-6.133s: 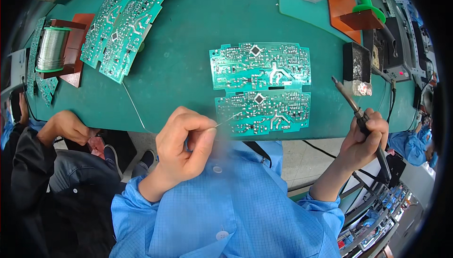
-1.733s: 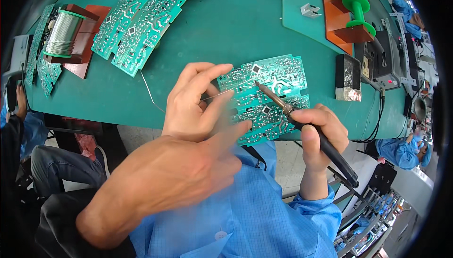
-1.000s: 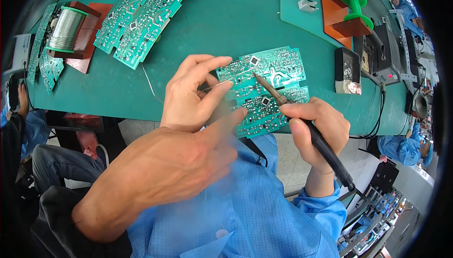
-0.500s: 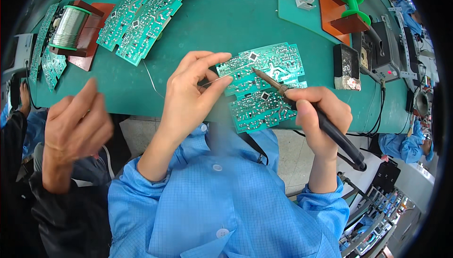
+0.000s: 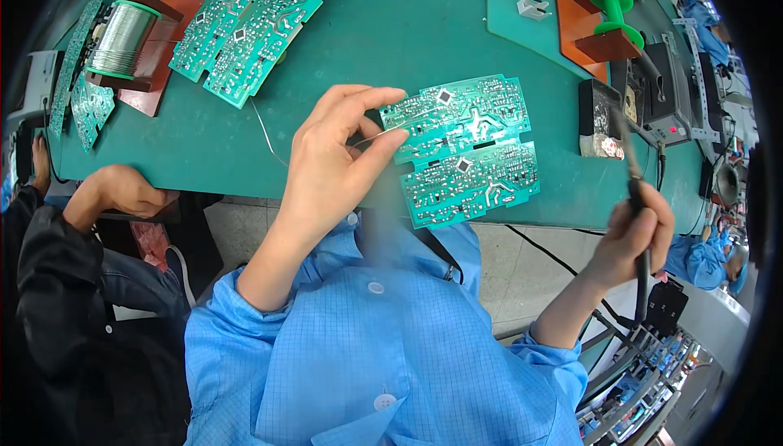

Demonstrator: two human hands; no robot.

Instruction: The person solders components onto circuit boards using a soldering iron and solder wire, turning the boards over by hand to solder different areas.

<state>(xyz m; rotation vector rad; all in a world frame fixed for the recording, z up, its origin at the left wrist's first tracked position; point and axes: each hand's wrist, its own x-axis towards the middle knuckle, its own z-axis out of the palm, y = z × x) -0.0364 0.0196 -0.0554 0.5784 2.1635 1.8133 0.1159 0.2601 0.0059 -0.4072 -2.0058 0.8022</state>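
Note:
A green circuit board (image 5: 495,155) lies near the table's front edge, solder side up. Over its left edge is my left hand (image 5: 330,148), thumb and fingers pinching a thin solder wire (image 5: 263,129) that trails off leftward behind it. The wire's front end reaches across the board's upper left. Off to the right, my right hand (image 5: 632,242) is wrapped around a black-handled soldering iron (image 5: 642,287). Its blurred tip points up at a small black box (image 5: 598,111) with a whitish, crusted front, whether touching I cannot tell.
More circuit boards (image 5: 245,34) lie at the upper left, beside a solder spool (image 5: 122,38) on a brown stand. Right of centre are a green spool (image 5: 610,7), a white connector (image 5: 533,8) and a dark soldering station (image 5: 670,91). A co-worker's hand (image 5: 130,191) rests at the left edge.
My right hand has carried the soldering iron from the board rightward to the black box. My left hand has hardly moved. The co-worker's raised hand has dropped to the table edge.

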